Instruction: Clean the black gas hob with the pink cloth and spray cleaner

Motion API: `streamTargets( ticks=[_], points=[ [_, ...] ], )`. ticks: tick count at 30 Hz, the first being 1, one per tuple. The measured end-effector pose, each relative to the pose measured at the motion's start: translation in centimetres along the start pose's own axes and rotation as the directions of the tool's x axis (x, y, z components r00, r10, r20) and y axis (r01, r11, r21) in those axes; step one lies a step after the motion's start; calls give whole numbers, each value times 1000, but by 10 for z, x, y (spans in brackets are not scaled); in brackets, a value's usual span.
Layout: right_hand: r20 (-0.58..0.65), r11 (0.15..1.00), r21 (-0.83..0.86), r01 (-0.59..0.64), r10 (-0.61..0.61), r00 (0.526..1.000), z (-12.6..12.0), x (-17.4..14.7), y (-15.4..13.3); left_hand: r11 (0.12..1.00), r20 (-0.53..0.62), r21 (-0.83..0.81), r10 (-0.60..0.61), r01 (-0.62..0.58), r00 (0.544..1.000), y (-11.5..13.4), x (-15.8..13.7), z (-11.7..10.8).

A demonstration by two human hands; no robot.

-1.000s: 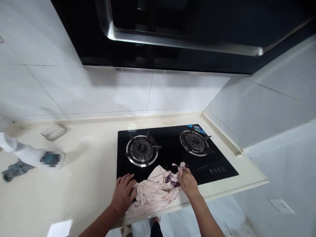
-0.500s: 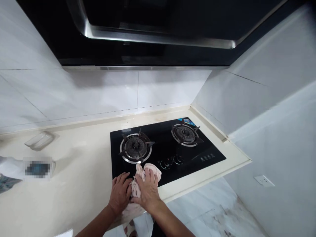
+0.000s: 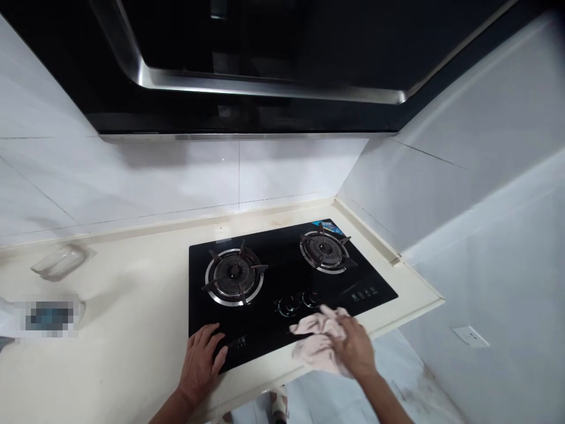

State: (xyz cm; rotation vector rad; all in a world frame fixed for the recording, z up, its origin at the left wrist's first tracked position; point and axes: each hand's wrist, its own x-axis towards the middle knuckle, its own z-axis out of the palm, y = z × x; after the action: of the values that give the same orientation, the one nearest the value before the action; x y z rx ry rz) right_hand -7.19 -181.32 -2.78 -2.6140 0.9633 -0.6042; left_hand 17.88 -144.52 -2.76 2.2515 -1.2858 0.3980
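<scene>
A pale pink cloth (image 3: 318,341) is bunched in my right hand (image 3: 355,348), over the front edge of the black gas stove (image 3: 282,259), just below the knobs (image 3: 300,301). Part of the cloth hangs over the cream counter edge. My left hand (image 3: 200,359) lies with fingers stretched at the stove's front left corner, holding nothing. The left burner (image 3: 235,272) and the right burner (image 3: 325,250) both carry dark pan supports.
A black range hood (image 3: 247,112) hangs low above the stove. On the cream counter (image 3: 132,306) at left lie a clear dish (image 3: 62,262) and a white bottle with a blurred label (image 3: 48,318). A grey wall (image 3: 463,235) with a socket (image 3: 471,337) stands right.
My right hand has moved right along the stove's front edge with the cloth, away from my left hand. My left hand stays by the left corner. The view has tilted slightly.
</scene>
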Motion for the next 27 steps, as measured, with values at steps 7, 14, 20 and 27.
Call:
streamTargets(
  ticks=[7, 14, 20, 27],
  points=[
    [-322, 997, 58, 47, -26, 946, -78, 111, 12, 999, 36, 52, -15, 14, 999, 0, 2, 2],
    [-172, 867, 120, 483, -461, 871, -45, 231, -81, 992, 61, 122, -39, 32, 997, 7, 5, -2],
    [621, 807, 100, 582, -508, 597, 30, 245, -107, 985, 81, 167, -61, 47, 995, 11, 5, -2],
    [567, 841, 19, 540, -455, 687, 18, 206, -61, 977, 62, 212, -21, 7, 998, 10, 5, -1]
  ],
)
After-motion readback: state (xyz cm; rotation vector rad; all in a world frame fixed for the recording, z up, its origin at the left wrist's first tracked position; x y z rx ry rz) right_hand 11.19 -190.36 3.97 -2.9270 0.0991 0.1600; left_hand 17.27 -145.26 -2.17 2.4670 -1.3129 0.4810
